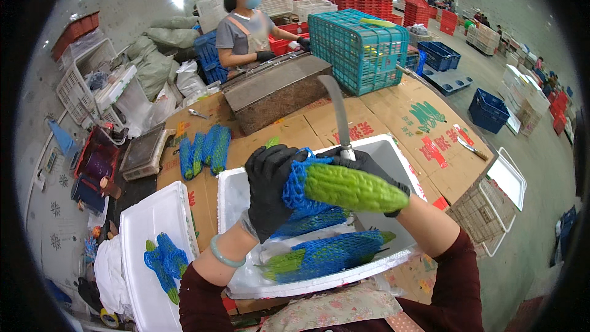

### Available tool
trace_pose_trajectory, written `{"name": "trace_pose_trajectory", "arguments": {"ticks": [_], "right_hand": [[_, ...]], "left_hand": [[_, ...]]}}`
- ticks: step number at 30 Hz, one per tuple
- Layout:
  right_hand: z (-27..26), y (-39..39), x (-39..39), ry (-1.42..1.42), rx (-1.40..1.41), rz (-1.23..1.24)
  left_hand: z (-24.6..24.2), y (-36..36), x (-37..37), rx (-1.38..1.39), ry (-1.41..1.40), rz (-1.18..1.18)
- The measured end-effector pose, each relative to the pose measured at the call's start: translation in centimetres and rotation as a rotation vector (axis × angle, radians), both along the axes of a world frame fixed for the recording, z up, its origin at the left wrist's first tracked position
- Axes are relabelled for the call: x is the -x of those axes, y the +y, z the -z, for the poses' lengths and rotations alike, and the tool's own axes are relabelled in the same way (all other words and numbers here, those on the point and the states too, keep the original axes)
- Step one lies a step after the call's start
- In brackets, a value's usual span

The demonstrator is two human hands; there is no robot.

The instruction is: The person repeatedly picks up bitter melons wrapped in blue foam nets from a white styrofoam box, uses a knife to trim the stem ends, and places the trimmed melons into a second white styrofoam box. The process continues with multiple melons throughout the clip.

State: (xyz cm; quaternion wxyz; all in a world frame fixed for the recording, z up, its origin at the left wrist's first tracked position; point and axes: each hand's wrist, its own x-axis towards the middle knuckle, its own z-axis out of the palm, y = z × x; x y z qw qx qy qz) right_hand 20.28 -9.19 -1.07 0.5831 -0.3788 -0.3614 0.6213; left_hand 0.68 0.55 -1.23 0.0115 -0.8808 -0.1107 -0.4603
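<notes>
A green bitter melon is held up over a white foam box, one end inside a blue foam net sleeve. My left hand, in a black glove, grips the net at that end. Behind the melon, my gloved right hand holds a knife with its curved blade pointing up and away from me. The melon partly hides the right fingers, so whether they also press on it cannot be told. Inside the box lie netted bitter melons.
More netted melons lie on the cardboard-covered table and on a white foam lid. A second knife rests at the right edge. Across stand a metal box, a teal crate and a masked co-worker. A scale sits left.
</notes>
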Motion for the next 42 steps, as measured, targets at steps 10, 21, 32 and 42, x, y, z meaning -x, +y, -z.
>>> {"name": "trace_pose_trajectory", "arguments": {"ticks": [10,21,32,42], "right_hand": [[0.4,0.7,-0.4,-0.391,-0.219,-0.149],[1.3,1.2,1.7,-0.153,-0.139,-0.03],[1.9,1.1,2.8,-0.522,-0.141,0.248],[2.0,-0.8,3.4,-1.153,-0.754,0.046]], "left_hand": [[0.3,-0.3,0.1,-0.131,0.127,-0.113],[2.9,2.5,-1.1,0.321,-0.203,-0.101],[2.5,1.6,-0.2,2.161,-0.387,0.767],[1.1,0.4,0.2,1.583,-0.094,0.605]]}}
